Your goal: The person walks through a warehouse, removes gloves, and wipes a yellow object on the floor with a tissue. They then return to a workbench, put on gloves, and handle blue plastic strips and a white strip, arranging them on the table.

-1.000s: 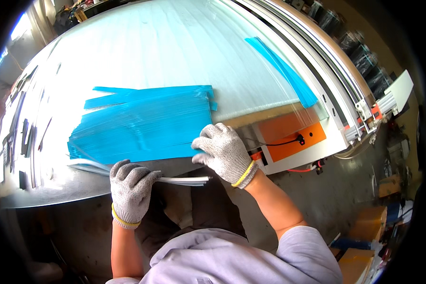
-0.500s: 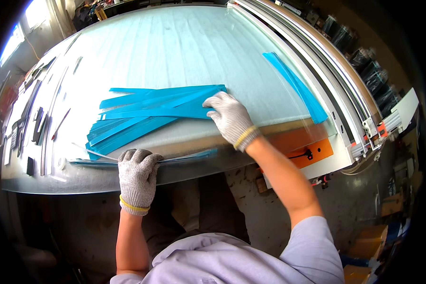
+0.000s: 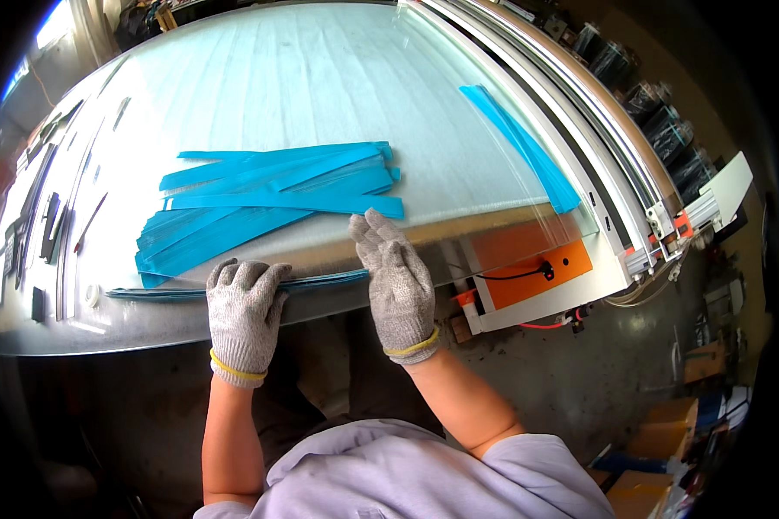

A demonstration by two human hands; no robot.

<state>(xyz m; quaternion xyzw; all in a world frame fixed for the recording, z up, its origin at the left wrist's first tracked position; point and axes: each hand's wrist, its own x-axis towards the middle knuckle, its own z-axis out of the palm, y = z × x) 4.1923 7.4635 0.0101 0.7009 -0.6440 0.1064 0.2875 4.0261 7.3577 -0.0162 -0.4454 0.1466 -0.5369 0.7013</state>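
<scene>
The table (image 3: 260, 78) is the largest item: a wide, pale, ribbed surface with a bare metal lip along its near edge, filling the upper view. Along its right side runs a rail (image 3: 580, 112) of white and dark bars, ending in an orange panel (image 3: 537, 268) at the near right corner, with a black cable across that panel.

A fan of blue strips (image 3: 268, 195) lies on the table ahead of me, overlapping and pointing left and down. A separate blue strip (image 3: 524, 147) lies well apart to the right, just beside the rail. Dark offcuts (image 3: 48, 225) sit along the left edge of the table.

A thin stack (image 3: 234, 287) of long, narrow pieces, blue on top, lies along the near lip, between my two hands.

My right hand (image 3: 398, 285), in a grey knit glove, rests flat at the right end of the stack. Its fingers (image 3: 372, 233) are straight and pressed together, tips near the lowest blue strip; they pinch nothing.

My left hand (image 3: 244, 316), gloved the same, sits at the near lip. Its fingers (image 3: 251, 275) curl over the edge onto the stack, slightly spread, pressing rather than pinching.
</scene>
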